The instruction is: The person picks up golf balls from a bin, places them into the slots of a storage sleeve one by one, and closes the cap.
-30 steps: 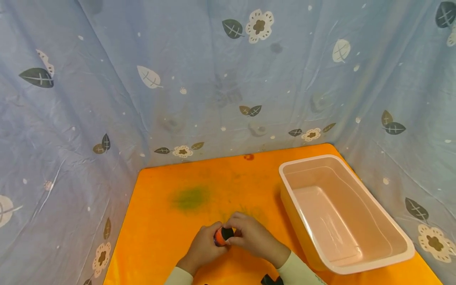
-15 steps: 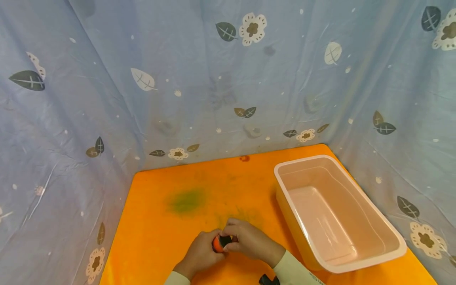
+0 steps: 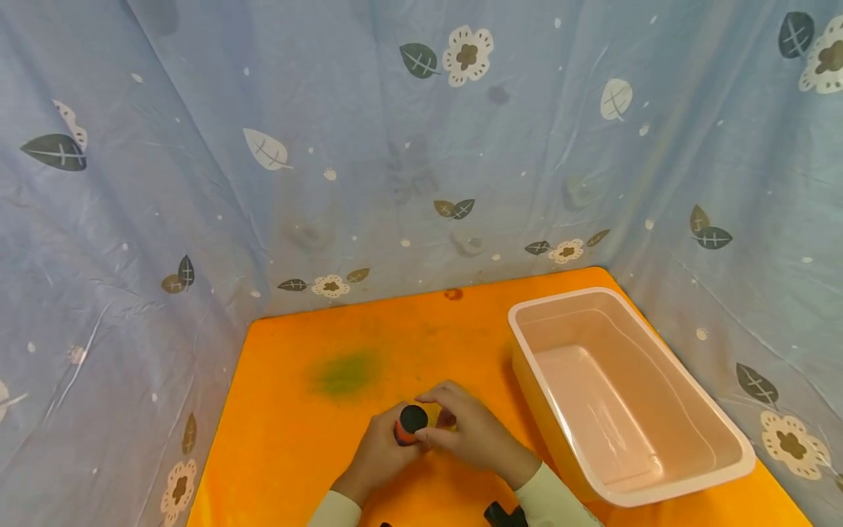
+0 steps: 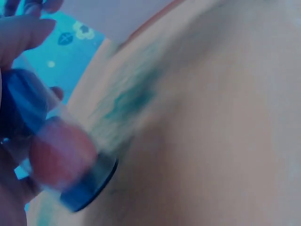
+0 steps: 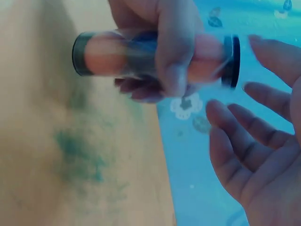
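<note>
A clear tube (image 5: 136,55) with black end caps holds orange balls and something dark between them. My left hand (image 3: 377,452) grips it around the middle, its thumb laid across the side in the right wrist view. In the head view the tube's black cap (image 3: 414,418) faces up toward the camera, with an orange ball just below. Close beside that end, my right hand (image 3: 479,433) has its thumb and fingers spread. A small gap shows between those fingers and the cap (image 5: 231,61) in the right wrist view. The tube (image 4: 63,153) looks blurred in the left wrist view.
A pale pink plastic bin (image 3: 552,395) stands on the orange table (image 3: 296,410) at the right. Near the right sleeve lies a black object (image 3: 503,514), partly cut off. Patterned blue curtains (image 3: 369,146) enclose the table's back and sides.
The right hand's thumb and fingers were around the capped end and have since spread away from it. The tube has tipped so its cap faces more upward, still in the left hand.
</note>
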{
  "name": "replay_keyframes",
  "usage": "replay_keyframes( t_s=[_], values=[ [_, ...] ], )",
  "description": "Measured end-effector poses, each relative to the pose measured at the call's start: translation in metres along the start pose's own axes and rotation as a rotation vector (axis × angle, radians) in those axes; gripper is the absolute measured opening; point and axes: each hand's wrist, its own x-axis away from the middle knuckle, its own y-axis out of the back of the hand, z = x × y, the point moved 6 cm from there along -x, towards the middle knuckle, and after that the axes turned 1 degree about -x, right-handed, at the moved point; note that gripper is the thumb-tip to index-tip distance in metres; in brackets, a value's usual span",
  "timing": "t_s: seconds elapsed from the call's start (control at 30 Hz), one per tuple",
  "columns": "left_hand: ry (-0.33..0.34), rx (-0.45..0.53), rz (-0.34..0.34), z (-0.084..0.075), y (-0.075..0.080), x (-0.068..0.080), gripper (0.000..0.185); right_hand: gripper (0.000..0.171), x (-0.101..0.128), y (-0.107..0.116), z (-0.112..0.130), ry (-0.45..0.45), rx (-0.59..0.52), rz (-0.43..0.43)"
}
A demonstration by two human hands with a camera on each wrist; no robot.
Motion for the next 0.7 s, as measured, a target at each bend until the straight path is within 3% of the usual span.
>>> replay_keyframes(
  t_s=[0.2,0.33,0.7],
  values=[
    [0.044,-0.078,-0.076,0.001,0.009,-0.013,0.042,0.030,0.008,0.019,-0.015,-0.065,0.036,-0.180],
    [0.103,-0.061,-0.081,0.007,0.009,-0.023,0.053,0.023,0.017,0.025,-0.028,-0.097,0.048,-0.254],
    [0.197,0.083,-0.093,0.026,-0.001,-0.037,0.060,0.012,0.043,0.018,-0.065,-0.212,0.006,-0.254]
  ],
)
